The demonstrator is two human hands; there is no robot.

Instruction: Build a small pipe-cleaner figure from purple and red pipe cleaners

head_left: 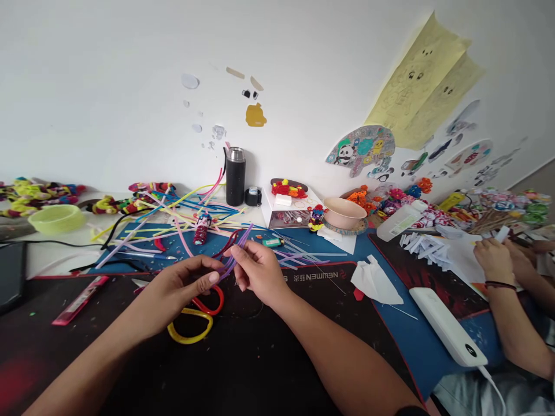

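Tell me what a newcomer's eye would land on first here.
Probably the left hand and right hand at the centre, holding purple strips near red-and-yellow scissors. Next, the black flask standing before the wall, then yellow sketched sheets at upper right.

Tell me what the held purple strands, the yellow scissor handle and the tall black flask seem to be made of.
Purple strands: perhaps soft fibre, matte and slightly fuzzy, as they bend in thin strips; any wire core is hidden.
Yellow scissor handle: likely hard plastic, smooth, given its even, bright colour.
Black flask: probably dark-coated metal, since its top shows shiny silver.
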